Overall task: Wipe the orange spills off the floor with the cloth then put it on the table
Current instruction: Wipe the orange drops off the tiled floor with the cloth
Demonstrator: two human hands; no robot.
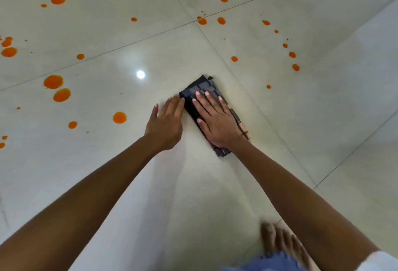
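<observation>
Pressing cloth (202, 90) flat under right hand (217, 124) fingers (210, 100).

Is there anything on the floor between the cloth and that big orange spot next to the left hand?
Nothing visible. The cloth lies flat under the right hand. Only the left hand and bare tile lie between it and the orange spot.

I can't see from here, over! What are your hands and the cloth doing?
Right hand flat on the cloth, left hand touching its edge. Cloth folded on floor. Orange spills still all around. Nothing blocking.
</observation>
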